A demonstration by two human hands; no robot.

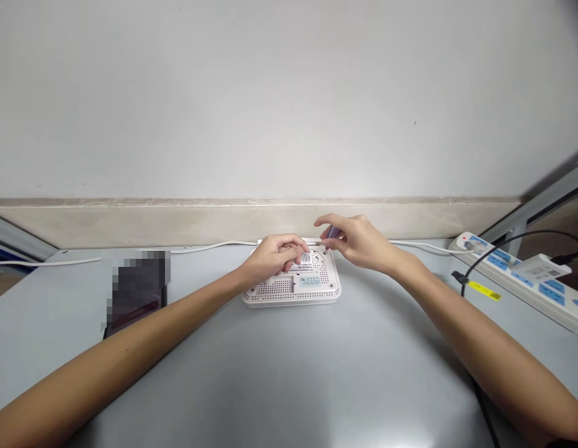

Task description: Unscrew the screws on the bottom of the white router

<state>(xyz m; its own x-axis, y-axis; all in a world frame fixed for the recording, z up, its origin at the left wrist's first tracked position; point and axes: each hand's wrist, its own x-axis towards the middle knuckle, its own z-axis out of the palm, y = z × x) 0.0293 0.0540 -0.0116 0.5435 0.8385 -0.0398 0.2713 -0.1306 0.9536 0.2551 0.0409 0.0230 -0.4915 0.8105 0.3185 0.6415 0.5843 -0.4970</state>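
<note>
A white router-like box lies on the table with its vented underside up. Printed on that face are a white label with a QR code and a small pale green sticker. My left hand rests over the box's left part, fingers curled in and covering some of the label. Whether anything is in those fingers cannot be made out. Just above the box's right far corner, my right hand is closed on a small purple object, mostly hidden by the fingers.
A dark flat device, partly blurred out, lies at left. On the right stands a white power strip with a white adapter plugged in. A black cable with a yellow tag runs nearby. A white cable follows the wall.
</note>
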